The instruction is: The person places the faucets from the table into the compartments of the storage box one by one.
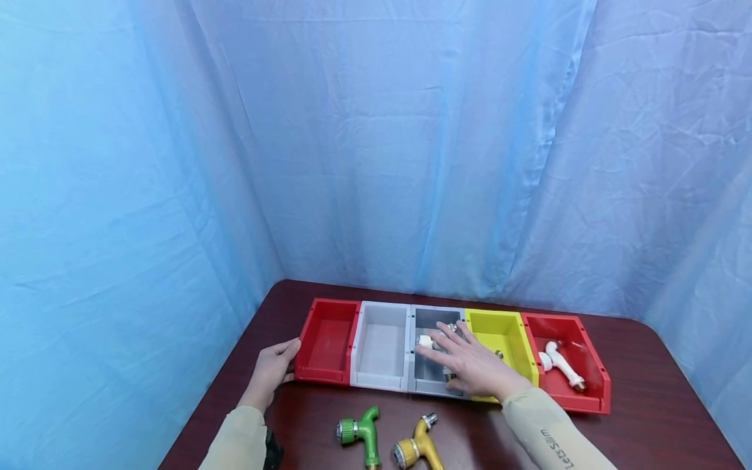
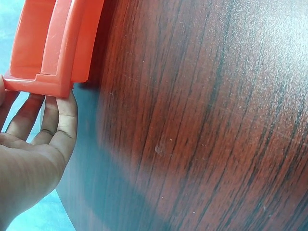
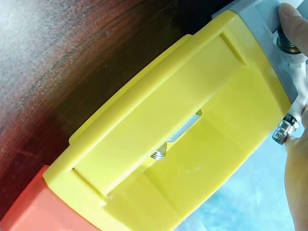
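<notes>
Here, a left hand [image 1: 273,369] pinches the leftmost red bin [image 1: 322,375] by the table's [image 1: 305,424] far-left corner; a right hand [image 1: 474,363] splays above a white tap [image 1: 425,341] in the grey bin [image 1: 431,386], toward the far edge; a leftward tug could part the row.

Beside the left hand [image 1: 272,371], a red rectangular plastic bin [image 1: 325,376] is blocking sideways passage. Free air is lying between both hands above a light-grey rectangular plastic bin [image 1: 380,352]. Beneath the right hand [image 1: 470,365], a white metal-ended tap [image 3: 299,82] is obstructing. Nearer the person, a green metal-ended tap [image 1: 368,434] is standing in the way.
</notes>
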The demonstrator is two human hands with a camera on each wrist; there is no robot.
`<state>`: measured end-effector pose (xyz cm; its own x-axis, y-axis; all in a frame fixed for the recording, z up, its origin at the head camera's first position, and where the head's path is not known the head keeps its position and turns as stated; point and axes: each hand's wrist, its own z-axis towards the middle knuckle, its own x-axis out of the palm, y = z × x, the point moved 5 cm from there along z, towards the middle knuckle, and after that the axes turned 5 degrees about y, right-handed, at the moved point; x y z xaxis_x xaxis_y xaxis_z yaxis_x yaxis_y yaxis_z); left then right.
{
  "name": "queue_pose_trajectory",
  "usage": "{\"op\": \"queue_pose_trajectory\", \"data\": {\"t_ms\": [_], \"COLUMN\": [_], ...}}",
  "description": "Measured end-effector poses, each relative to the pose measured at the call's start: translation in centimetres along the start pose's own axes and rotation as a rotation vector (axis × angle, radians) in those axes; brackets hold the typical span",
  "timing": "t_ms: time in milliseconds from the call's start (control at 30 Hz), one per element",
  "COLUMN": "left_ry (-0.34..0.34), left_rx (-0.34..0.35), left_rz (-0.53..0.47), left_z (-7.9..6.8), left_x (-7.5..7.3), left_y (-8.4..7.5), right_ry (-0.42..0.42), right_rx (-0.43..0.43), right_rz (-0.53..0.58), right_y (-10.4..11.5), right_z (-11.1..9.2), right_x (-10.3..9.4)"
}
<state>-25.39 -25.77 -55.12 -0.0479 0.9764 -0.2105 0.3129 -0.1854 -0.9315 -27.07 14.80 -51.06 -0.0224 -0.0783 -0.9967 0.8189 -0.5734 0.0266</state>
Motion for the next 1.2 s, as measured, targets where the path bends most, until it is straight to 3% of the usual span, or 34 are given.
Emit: {"op": "queue_pose_trajectory", "data": {"t_ms": [700, 1200], "left_ry": [0.000, 0.003], "left_rx": [0.001, 0.001], "left_rz": [0.004, 0.009], "left_z": [0.0, -0.1], "left_x": [0.1, 0.0], "left_y": [0.1, -0.1], "right_ry": [0.117, 0.043], "right_rx": [0.063, 0.140], "right_rz": [0.148, 0.127], "right_y": [-0.8, -1.2], "right_z": [-0.1, -2.0], "right_x": [0.9, 0.5]}}
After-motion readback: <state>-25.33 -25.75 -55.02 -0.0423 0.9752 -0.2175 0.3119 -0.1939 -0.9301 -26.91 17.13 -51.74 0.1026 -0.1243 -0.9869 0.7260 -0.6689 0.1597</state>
